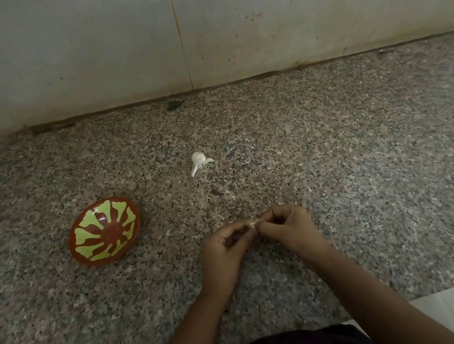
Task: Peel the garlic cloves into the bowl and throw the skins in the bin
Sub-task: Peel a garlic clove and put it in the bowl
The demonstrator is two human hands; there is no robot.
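Hands meet low centre: left hand (225, 251) and right hand (286, 229), fingers curled, both pinching one small garlic clove (253, 224) at the fingertips, just above the tabletop (371, 177). Clove mostly hidden, so can't tell how much skin is off. Garlic head (199, 160) lies at 11 o'clock from the hands, apart. Bowl (105, 231) sits at 9 o'clock, well apart, looks empty. Bin not in view. Risks: the clove is tiny and could slip from the pinch and roll away. Skin flakes may scatter on the speckled stone and get missed.
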